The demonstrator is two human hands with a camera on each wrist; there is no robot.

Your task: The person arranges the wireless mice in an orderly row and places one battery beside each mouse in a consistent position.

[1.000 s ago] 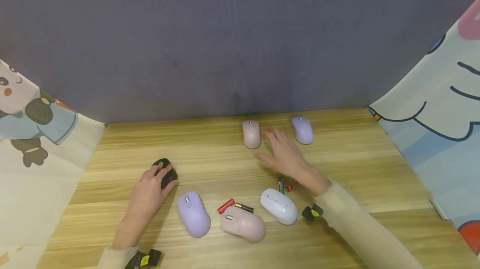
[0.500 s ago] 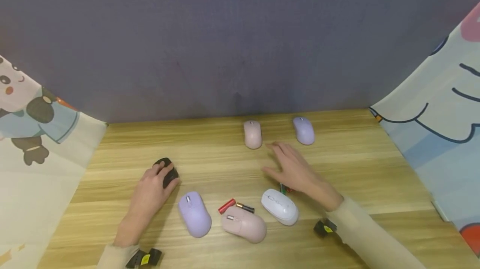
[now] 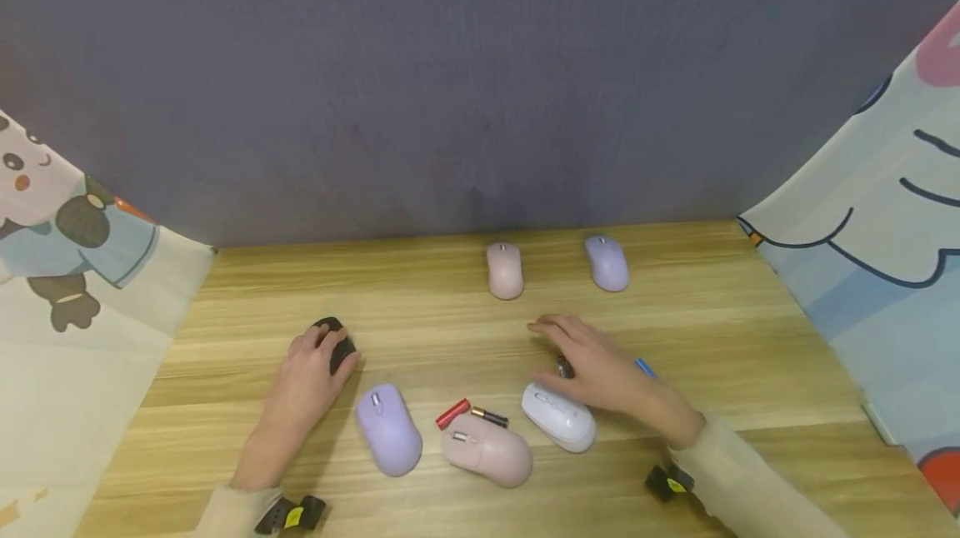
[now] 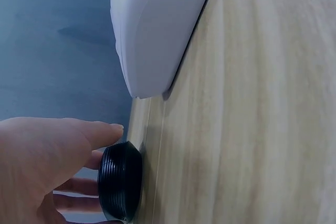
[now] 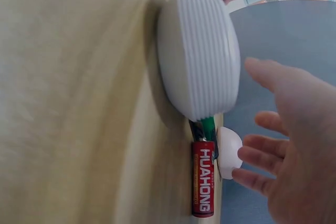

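Note:
My left hand (image 3: 300, 384) holds a black computer mouse (image 3: 342, 351) on the table; in the left wrist view its thumb and fingers lie on either side of that mouse (image 4: 121, 182). My right hand (image 3: 600, 371) hovers over the front edge of a white mouse (image 3: 562, 421), fingers loosely extended and gripping nothing. In the right wrist view a gap shows between the hand and the white mouse (image 5: 202, 56). Just beyond that mouse lie a red HUAHONG battery (image 5: 203, 179) and a green one (image 5: 208, 128). A small blue object (image 3: 645, 367) peeks out beside the right hand, its rest hidden.
In front lie a purple mouse (image 3: 390, 430) and a pink mouse (image 3: 487, 450), with a red battery (image 3: 452, 414) and a black-and-gold battery (image 3: 490, 416) next to the pink one. Another pink mouse (image 3: 505, 271) and purple mouse (image 3: 607, 264) sit near the grey back panel (image 3: 480, 88).
My right hand has drawn back from beside the far pink mouse toward the white mouse, covering the red battery and uncovering the blue object. The left hand stays on the black mouse.

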